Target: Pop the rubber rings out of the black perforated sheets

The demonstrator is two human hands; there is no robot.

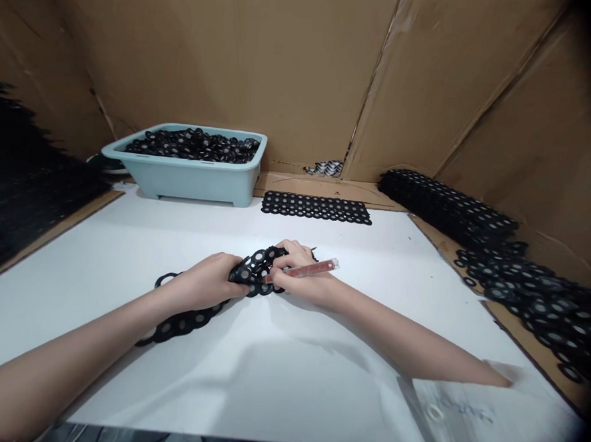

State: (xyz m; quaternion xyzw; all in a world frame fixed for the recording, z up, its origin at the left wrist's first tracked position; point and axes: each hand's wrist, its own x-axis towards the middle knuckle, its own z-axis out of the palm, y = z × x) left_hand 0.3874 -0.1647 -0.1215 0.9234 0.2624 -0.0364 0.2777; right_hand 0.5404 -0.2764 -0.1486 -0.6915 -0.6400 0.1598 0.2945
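A strip of joined black rings with pale round centres point(184, 322) lies bunched on the white tabletop, its near end spread out flat under my left forearm. My left hand point(212, 281) is closed on the folded part, thumb in front and fingers behind. On the other side of the fold, my right hand point(297, 271) grips a thin reddish-brown handled tool point(308, 269) with clear wrapping at its rear end. The tool's front end points into the rings, and its tip is hard to make out. The right fingers also touch the strip.
A light-blue tub point(198, 178) full of loose black rings stands at the back left. Behind my hands lies a flat ring panel point(316, 207). Stacked panels point(441, 203) and a loose ring heap point(545, 303) line the right. A dark pile point(22, 184) fills the left; cardboard walls point(236, 50) enclose the table.
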